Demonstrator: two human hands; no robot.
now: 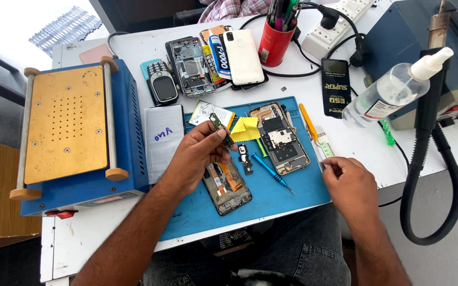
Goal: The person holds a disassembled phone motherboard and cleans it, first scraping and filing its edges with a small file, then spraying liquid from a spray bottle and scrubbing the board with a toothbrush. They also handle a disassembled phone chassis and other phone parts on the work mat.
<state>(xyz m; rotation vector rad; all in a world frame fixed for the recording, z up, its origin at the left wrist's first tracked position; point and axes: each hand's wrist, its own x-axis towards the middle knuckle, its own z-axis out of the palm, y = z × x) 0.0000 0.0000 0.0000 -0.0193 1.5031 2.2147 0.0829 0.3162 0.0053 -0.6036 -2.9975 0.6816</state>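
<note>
A small, narrow circuit board [219,127] sits pinched between the fingertips of the left hand [200,156], lifted clear above the blue work mat [298,188] and just over an opened phone frame [228,185] whose orange flex cables lie exposed. The right hand [348,185] rests at the mat's right edge, its fingers closed on the end of a thin metal tool, probably tweezers [319,153], though the grip itself is partly hidden. Between the two hands lie a second opened phone [282,139] with its board showing, a blue screwdriver [272,172], a small black part [246,159], a yellow cloth [245,128] and an orange pry tool [308,122].

The little board looks fragile: a tight pinch could bend it or strain a connector, and a slip would likely drop it onto the open frame's flex cables. The clear spray bottle [390,95] stands near the surface's right side beside the hose [433,175]; a knock from the right arm could tip liquid toward the bare electronics.

A red cup [274,45] at the back holds pens and tools upright. Beside it, several phones and back covers [213,61] lie clustered. A blue heating machine [75,132] with a brass-coloured plate occupies the left of the white surface [102,238].
</note>
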